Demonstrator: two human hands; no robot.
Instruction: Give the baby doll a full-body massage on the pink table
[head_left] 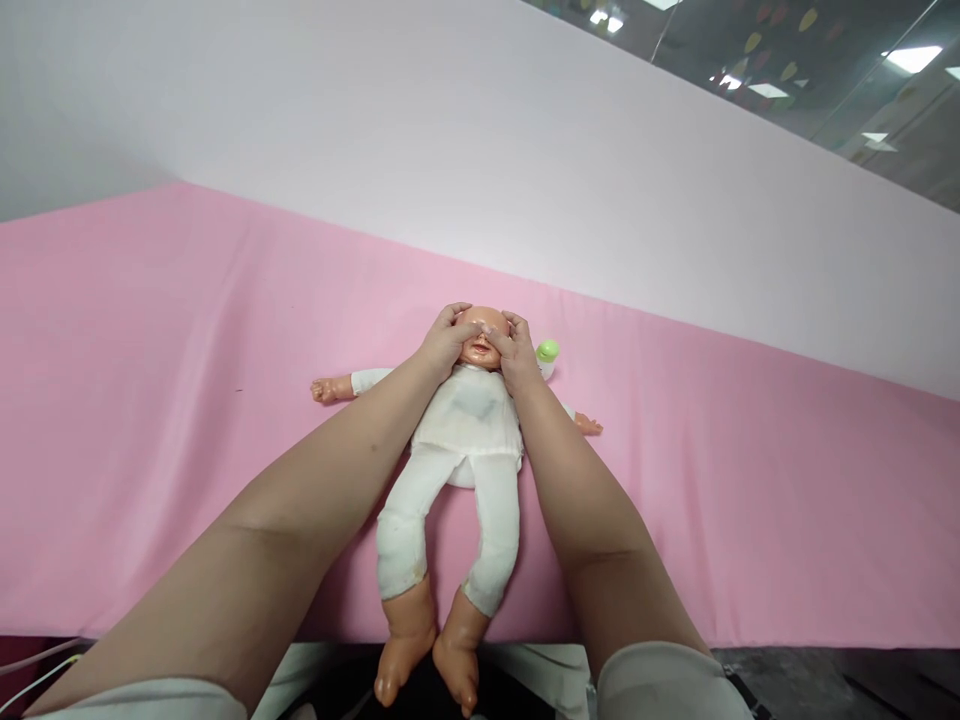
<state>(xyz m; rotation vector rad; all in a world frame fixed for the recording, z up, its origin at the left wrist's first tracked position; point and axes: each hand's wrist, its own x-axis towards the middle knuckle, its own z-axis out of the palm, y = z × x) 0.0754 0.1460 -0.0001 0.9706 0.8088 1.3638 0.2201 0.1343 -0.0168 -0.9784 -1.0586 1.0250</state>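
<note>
A baby doll [471, 410] with a white cloth body lies on its back on a pink cover, its feet toward me and hanging past the near edge. My left hand [448, 342] cups the left side of its head, fingers curled round the side and thumb laid on the face by the nose. On the other side my right hand [514, 350] holds the head the same way, its thumb meeting the face near the left thumb. The doll's eyes are hidden under my thumbs. Just right of my right hand is a small container with a light green top [548, 350], partly hidden.
The pink cover [750, 500] spreads over the whole table. A plain white wall [450, 150] rises behind it, with glass panes [750, 70] reflecting lights at upper right. Pale cables [45, 668] show at the lower left.
</note>
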